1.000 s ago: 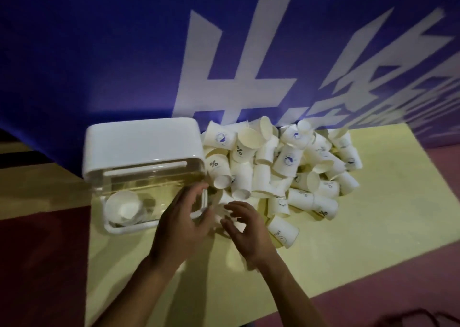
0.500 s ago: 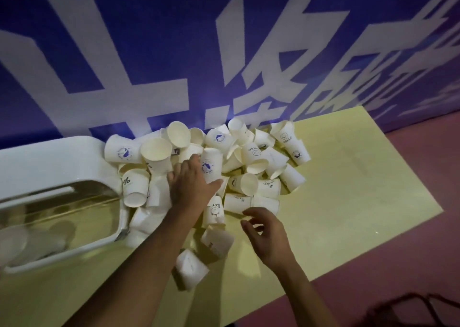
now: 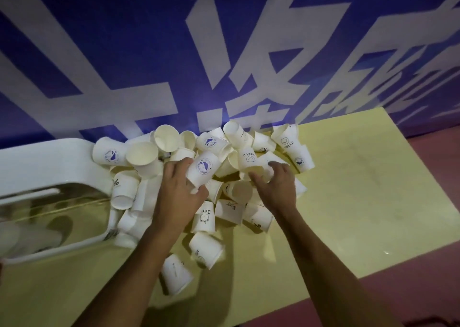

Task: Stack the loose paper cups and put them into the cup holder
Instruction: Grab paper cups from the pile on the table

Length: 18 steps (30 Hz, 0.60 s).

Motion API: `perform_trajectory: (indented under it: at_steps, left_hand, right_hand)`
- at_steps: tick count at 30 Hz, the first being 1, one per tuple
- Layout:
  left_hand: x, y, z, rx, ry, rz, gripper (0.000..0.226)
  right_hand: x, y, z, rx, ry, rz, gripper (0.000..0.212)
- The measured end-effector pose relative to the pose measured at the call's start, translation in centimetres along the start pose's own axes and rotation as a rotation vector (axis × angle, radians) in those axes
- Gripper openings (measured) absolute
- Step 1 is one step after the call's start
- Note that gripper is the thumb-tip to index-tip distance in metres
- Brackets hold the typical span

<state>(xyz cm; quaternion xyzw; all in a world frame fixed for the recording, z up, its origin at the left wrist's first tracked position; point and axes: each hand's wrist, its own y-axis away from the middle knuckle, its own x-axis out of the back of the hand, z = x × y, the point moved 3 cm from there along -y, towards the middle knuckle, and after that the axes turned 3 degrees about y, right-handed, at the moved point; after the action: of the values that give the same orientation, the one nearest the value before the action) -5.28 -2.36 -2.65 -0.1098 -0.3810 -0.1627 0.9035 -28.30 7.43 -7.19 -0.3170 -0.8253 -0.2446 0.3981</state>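
Observation:
Several loose white paper cups [image 3: 159,162] lie heaped on the yellow table [image 3: 361,202]. My left hand [image 3: 178,194] grips a cup with a blue round logo [image 3: 202,168] in the middle of the heap. My right hand [image 3: 278,184] curls its fingers round a cup marked HELLO [image 3: 250,161] just to the right. The white cup holder with a clear window [image 3: 49,162] stands at the left edge, with cup shapes dimly visible inside.
A blue banner with large white characters [image 3: 224,52] hangs right behind the table. Loose cups [image 3: 205,249] lie near the front between my forearms. A reddish floor [image 3: 435,177] lies beyond the table's right edge.
Both hands have moved away from the cup holder and up into the heap. The left hand has taken hold of the blue-logo cup and the right has closed on the HELLO cup.

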Motion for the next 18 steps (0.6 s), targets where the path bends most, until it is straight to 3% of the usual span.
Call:
perform_trajectory:
  at_steps: [6,10,14,18]
  left_hand:
    - [1.0,0.4,0.7,0.102,0.125,-0.02,0.074]
    - [1.7,0.9,0.1,0.127,0.109,-0.01,0.069]
    - [2.3,1.4,-0.8,0.137,0.098,0.013,0.071]
    - [3.2,2.0,-1.7,0.112,0.126,0.028,0.071]
  right_hand:
    - [-2.1,-2.6,-2.8,-0.058,0.348,-0.092,0.099]
    - [-3.5,-2.5,-2.7,-0.091,0.386,-0.058,0.097]
    - [-3.5,-2.1,-2.7,-0.087,0.311,-0.008,0.086]
    - [-2.1,-0.6,-2.8,0.015,-0.029,0.039,0.078]
